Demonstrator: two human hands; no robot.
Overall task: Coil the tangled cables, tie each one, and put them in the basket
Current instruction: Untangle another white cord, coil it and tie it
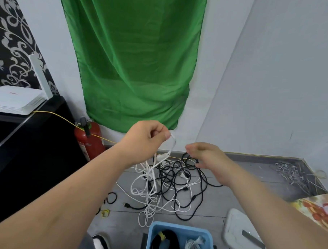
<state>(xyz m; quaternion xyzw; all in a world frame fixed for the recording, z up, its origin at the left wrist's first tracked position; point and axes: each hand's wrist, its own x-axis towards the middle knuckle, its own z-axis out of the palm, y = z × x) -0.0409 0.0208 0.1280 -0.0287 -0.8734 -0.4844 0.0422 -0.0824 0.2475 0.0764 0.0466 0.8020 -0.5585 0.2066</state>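
Observation:
A tangle of white cable (149,182) and black cable (192,193) lies on the grey tiled floor. My left hand (145,136) is raised above it and pinches a loop of the white cable, which hangs down into the tangle. To its right my right hand (206,158) hovers with relaxed fingers, holding nothing. At the bottom stands the blue basket (155,229), with a coiled black cable (165,241) tied in yellow and a coiled white cable (195,246) inside.
A red fire extinguisher (89,138) stands by the wall beside a black cabinet (26,152) with a white router (17,101). Loose ties (111,197) lie on the floor at left. A white stool (237,233) sits at right. Green cloth (132,57) hangs ahead.

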